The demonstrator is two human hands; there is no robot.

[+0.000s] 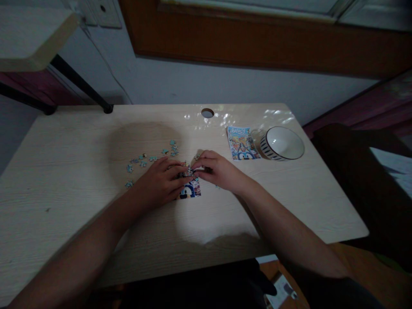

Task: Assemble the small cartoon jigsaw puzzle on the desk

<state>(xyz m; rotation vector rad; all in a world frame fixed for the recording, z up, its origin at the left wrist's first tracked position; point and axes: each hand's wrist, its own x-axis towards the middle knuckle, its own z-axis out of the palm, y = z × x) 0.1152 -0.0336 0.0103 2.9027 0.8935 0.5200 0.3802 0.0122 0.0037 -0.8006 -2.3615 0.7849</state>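
So, on our table (64,154) we've got loose jigsaw pieces (143,164), then our left hand (161,180), fingers slightly spread over the partly built puzzle (195,189); we can't tell if it's gripping anything. Our right hand (216,169) has fingers bunched narrow at the puzzle, grip unclear too. Farther right, a picture sheet (243,143) lies beside a bowl (285,143).

On the desk (64,193), pieces (129,168) lie left of and behind the puzzle (195,189), itself partly under the left hand (162,180); right and farther back, a sheet (242,143), with a bowl (285,143) just right.
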